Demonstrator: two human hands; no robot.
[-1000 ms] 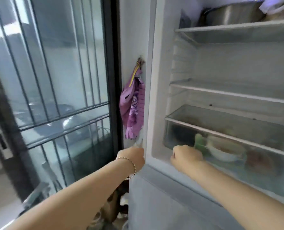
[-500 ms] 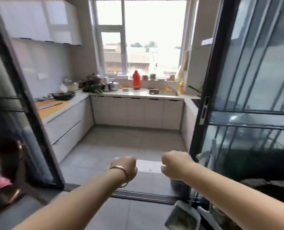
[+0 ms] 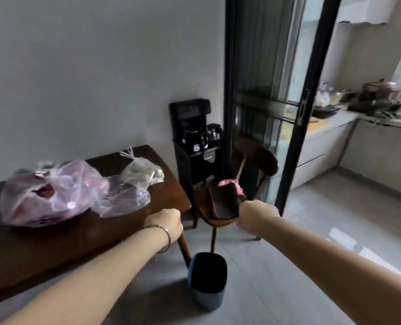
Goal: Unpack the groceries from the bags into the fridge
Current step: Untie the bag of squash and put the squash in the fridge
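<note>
A dark wooden table [image 3: 54,242] at the left carries a large pink plastic bag [image 3: 51,193] with reddish contents and a smaller clear bag [image 3: 142,171] of pale greens behind it. My left hand [image 3: 164,221], wearing a thin bracelet, is curled into a fist over the table's right edge and holds nothing. My right hand [image 3: 255,218] is also a fist with nothing in it, held out in front of a wooden chair [image 3: 253,174]. The fridge is out of view.
On the chair lie a dark pouch [image 3: 224,201] and a pink cloth. A black water dispenser [image 3: 192,141] stands against the wall. A dark bin [image 3: 206,277] sits on the floor below my hands. A black-framed sliding door [image 3: 288,113] opens to the kitchen counter [image 3: 382,113].
The view has swung from the open fridge, past the kitchen doorway, round to the table with the bags. Both hands have stayed out in front as fists holding nothing.
</note>
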